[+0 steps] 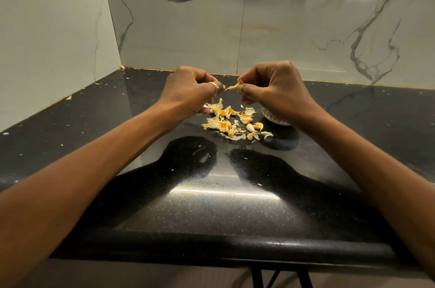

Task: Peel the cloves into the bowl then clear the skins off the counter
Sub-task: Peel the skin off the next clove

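Garlic skin, one pale yellow strip (pixel 233 86), hangs in the air at the centre of the frame, between two raised hands and above the black surface (pixel 211 196).

At the left, the left forearm comes in from the lower left corner and rises to the left hand (pixel 188 90), held knuckles-up. Its fingers (pixel 207 80) are clenched inward, with one silver ring (pixel 214 88) on a finger. A tiny pale scrap shows at the fingertips, but I cannot tell what it is or whether the hand grips a clove.

The strip's long axis runs from lower left to upper right. Its free, pointed end lies just beside the left fingertips, and its upper end is pinched by the right hand (pixel 274 93) between thumb and forefinger. The remaining right fingers are curled. That forearm comes in from the lower right corner.

Below the hands, a loose heap of skins (pixel 231 124) lies on the surface. The pieces overlap too much for an exact count, though there are well over ten. A few plumper ones may be whole cloves, but I cannot tell.

One small pale bowl (pixel 274 120) sits just right of the heap, largely hidden under the right wrist.
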Demonstrator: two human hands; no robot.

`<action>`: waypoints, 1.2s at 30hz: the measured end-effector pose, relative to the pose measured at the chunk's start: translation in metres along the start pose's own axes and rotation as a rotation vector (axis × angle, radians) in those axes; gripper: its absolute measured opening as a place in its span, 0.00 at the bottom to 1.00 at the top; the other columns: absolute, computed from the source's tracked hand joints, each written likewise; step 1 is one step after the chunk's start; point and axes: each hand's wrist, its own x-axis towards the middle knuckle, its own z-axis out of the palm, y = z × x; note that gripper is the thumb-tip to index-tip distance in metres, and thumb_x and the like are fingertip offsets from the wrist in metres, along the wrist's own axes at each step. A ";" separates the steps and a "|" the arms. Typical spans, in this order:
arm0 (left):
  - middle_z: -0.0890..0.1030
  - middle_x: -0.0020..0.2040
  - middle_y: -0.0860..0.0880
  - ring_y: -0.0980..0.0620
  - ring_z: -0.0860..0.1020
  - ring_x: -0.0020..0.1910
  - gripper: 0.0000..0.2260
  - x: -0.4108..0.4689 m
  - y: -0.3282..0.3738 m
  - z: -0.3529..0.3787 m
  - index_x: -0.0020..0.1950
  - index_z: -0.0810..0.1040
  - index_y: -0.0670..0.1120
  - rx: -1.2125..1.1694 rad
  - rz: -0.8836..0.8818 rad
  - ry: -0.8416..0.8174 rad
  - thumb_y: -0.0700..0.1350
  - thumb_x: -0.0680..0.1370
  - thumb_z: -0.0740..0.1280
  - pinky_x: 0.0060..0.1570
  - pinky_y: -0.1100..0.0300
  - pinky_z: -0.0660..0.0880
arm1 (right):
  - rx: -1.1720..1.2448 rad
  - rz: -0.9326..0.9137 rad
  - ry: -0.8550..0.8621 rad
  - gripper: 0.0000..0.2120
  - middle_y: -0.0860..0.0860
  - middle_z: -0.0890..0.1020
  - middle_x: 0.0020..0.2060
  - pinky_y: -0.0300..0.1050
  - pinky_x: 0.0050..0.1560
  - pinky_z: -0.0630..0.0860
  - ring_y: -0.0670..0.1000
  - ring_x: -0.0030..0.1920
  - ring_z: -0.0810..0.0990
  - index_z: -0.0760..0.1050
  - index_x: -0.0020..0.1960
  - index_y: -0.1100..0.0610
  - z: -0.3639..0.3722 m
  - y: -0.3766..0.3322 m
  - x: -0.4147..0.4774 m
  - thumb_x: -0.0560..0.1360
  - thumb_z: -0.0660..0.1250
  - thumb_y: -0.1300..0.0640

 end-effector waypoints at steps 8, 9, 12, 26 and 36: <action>0.83 0.42 0.41 0.50 0.81 0.39 0.11 0.000 -0.001 0.001 0.44 0.82 0.43 0.017 0.010 0.014 0.50 0.78 0.71 0.35 0.57 0.81 | 0.002 0.001 0.005 0.04 0.54 0.86 0.39 0.52 0.43 0.85 0.50 0.37 0.86 0.82 0.50 0.62 -0.003 -0.001 0.000 0.76 0.73 0.62; 0.82 0.42 0.41 0.50 0.81 0.38 0.11 0.000 -0.001 0.001 0.43 0.81 0.43 0.019 0.011 0.013 0.50 0.79 0.71 0.35 0.57 0.82 | 0.003 0.002 0.003 0.04 0.54 0.86 0.39 0.52 0.43 0.85 0.49 0.37 0.86 0.82 0.49 0.61 -0.003 -0.001 0.000 0.76 0.73 0.62; 0.82 0.42 0.41 0.51 0.81 0.38 0.09 -0.001 -0.001 0.002 0.44 0.81 0.42 0.027 0.013 0.017 0.47 0.79 0.71 0.35 0.57 0.82 | 0.000 -0.004 -0.006 0.03 0.53 0.85 0.39 0.52 0.43 0.85 0.49 0.37 0.86 0.82 0.49 0.60 -0.002 -0.001 0.000 0.76 0.73 0.62; 0.86 0.44 0.47 0.54 0.83 0.40 0.05 -0.003 0.001 0.002 0.50 0.81 0.45 -0.015 0.036 -0.008 0.35 0.77 0.69 0.36 0.57 0.82 | -0.018 -0.009 -0.014 0.03 0.54 0.85 0.38 0.51 0.41 0.85 0.49 0.36 0.86 0.81 0.49 0.61 -0.002 -0.002 0.000 0.76 0.73 0.62; 0.84 0.44 0.45 0.49 0.85 0.44 0.07 -0.004 0.002 0.004 0.51 0.82 0.44 -0.033 0.030 -0.030 0.36 0.74 0.74 0.39 0.55 0.83 | -0.025 -0.018 -0.013 0.04 0.54 0.85 0.37 0.50 0.41 0.85 0.49 0.36 0.86 0.82 0.49 0.61 -0.001 -0.002 0.000 0.76 0.73 0.61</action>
